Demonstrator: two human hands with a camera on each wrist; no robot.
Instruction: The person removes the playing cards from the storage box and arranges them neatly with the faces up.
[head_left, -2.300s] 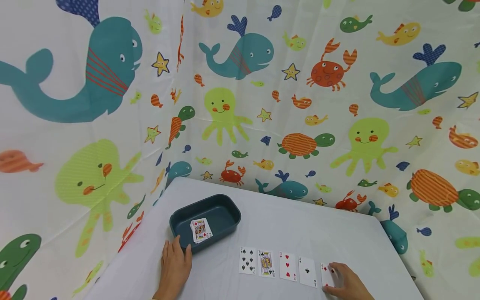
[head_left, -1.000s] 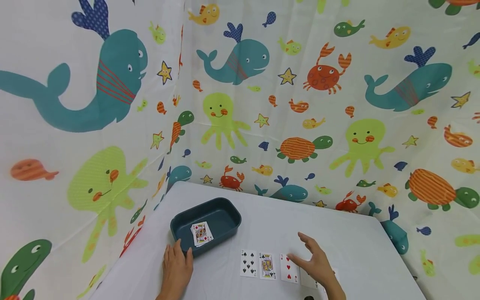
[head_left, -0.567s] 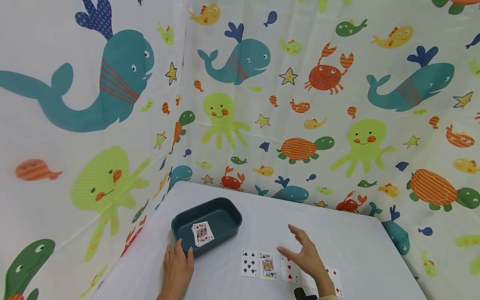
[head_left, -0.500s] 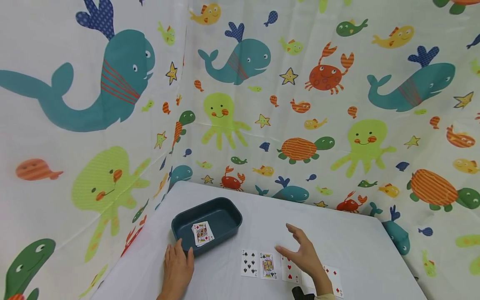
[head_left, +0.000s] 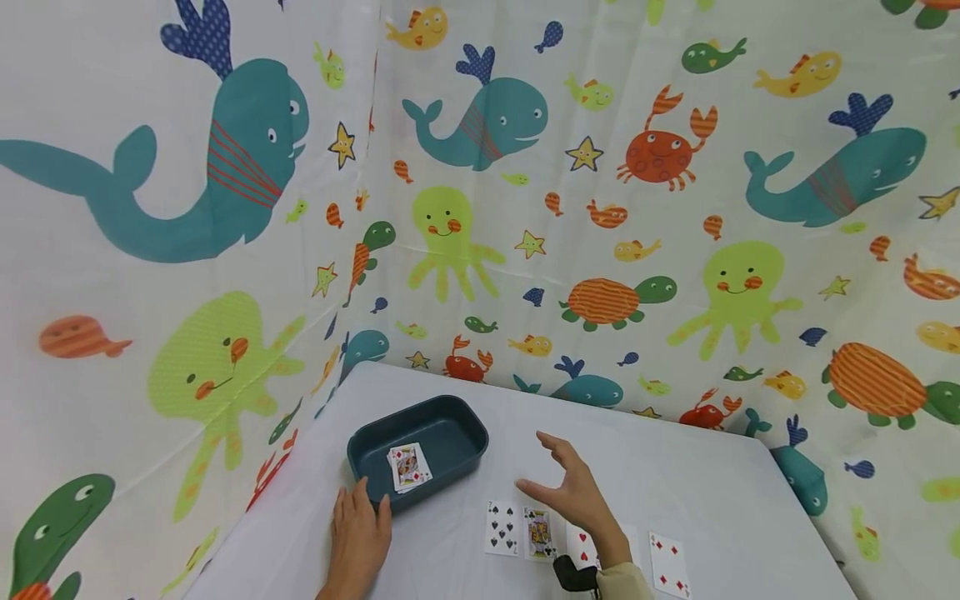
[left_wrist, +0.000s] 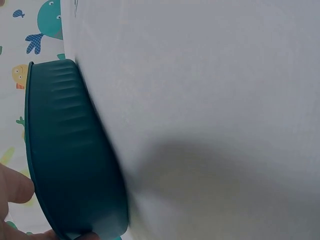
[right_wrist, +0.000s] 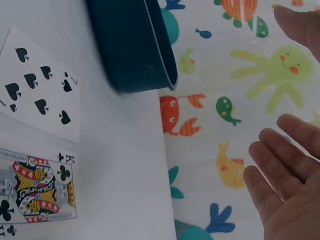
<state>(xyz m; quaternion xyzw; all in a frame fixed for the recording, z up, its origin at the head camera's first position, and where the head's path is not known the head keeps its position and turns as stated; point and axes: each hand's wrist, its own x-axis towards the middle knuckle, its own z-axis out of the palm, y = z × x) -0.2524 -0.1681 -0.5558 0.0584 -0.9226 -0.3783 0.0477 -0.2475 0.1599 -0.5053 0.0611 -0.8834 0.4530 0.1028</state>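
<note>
My left hand [head_left: 356,532] rests at the near-left corner of a dark teal tray [head_left: 478,457], its fingers touching the rim. In the left wrist view, fingertips [left_wrist: 19,186] meet that rim [left_wrist: 31,130]. A diamonds face card [head_left: 409,465] tops a small stack inside the tray. My right hand [head_left: 564,490] hovers above a row of playing cards, thumb and fingers spread, holding nothing. Below it lie the seven of spades [right_wrist: 40,87], king of clubs [right_wrist: 37,187] and a hearts card [head_left: 577,540]. The right forearm partly covers the hearts card and mostly hides another card.
A diamonds card [head_left: 669,565] lies at the right end of the row. White cloth covers the table [head_left: 720,492]. A curtain [head_left: 510,217] with printed sea animals hangs behind the table and along its left side. A black strap piece [head_left: 576,575] sits at the right wrist.
My right hand has left the diamonds card, risen, and moved left across the row toward the tray, fingers spread. The diamonds card is now uncovered. My left hand stays at the tray.
</note>
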